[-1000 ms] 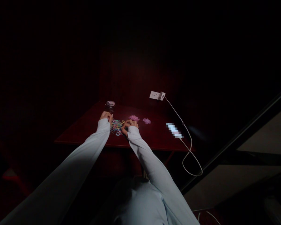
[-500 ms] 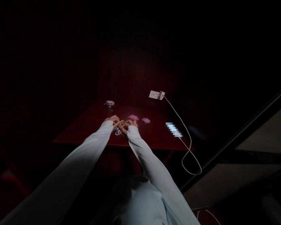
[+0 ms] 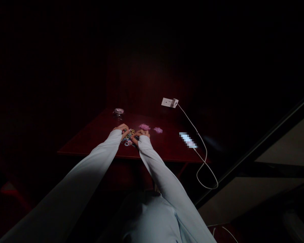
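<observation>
Between my hands lies a mixed pile of small coloured rings (image 3: 128, 143) that look like hair ties, with yellow, white and dark ones showing. My left hand (image 3: 122, 128) rests at the pile's left side, its fingers curled and pressed together. From the right, my right hand (image 3: 141, 134) reaches in with bent, pinched fingers. Whatever either hand grips is too small and dark to make out. Just beyond the right hand is a heap of pink bands (image 3: 144, 127), and a smaller purple heap (image 3: 158, 130) sits to its right.
A round lidded container (image 3: 119, 111) stands at the back left of the dark red table (image 3: 91, 143). Toward the right edge lies a phone (image 3: 188, 140), its screen blurred. A white cable (image 3: 206, 152) hangs from it in a loop and runs to the wall socket (image 3: 169, 102).
The gap between my hands shows slightly more of the mixed rings, and some yellow ones have shifted. Both hands have moved only a little; the pink and purple heaps are unchanged.
</observation>
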`<act>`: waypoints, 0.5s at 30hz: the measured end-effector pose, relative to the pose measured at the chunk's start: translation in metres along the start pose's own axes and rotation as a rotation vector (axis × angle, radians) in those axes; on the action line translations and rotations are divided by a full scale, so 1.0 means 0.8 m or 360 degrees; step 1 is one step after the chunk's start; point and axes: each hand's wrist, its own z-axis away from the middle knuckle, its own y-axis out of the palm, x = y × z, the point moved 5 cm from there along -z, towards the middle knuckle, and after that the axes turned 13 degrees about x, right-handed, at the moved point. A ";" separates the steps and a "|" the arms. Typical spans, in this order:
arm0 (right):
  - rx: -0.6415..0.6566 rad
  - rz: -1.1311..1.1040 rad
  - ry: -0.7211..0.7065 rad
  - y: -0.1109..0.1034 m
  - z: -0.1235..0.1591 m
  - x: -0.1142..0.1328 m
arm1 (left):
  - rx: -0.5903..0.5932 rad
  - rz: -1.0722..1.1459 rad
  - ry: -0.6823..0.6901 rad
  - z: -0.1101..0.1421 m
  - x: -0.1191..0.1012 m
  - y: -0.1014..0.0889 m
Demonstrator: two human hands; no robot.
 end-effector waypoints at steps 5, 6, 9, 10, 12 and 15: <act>-0.0013 0.0016 0.0021 0.001 0.000 -0.003 | -0.0040 -0.0004 0.0003 0.001 -0.004 -0.001; -0.0023 0.0017 0.0022 0.001 0.000 -0.004 | -0.0032 0.0007 0.0005 0.001 -0.004 0.000; -0.0052 -0.0002 0.0018 0.001 -0.002 -0.006 | -0.0005 0.0024 0.0007 0.000 -0.004 0.000; -0.0053 -0.0013 0.0016 0.001 -0.003 -0.007 | 0.0004 0.0024 0.0009 0.000 -0.004 0.000; -0.0051 -0.0031 0.0010 0.002 -0.004 -0.008 | 0.0012 0.0021 0.0012 0.000 -0.003 0.000; -0.0050 -0.0042 0.0010 0.003 -0.005 -0.009 | 0.0007 0.0029 0.0014 0.000 -0.002 -0.001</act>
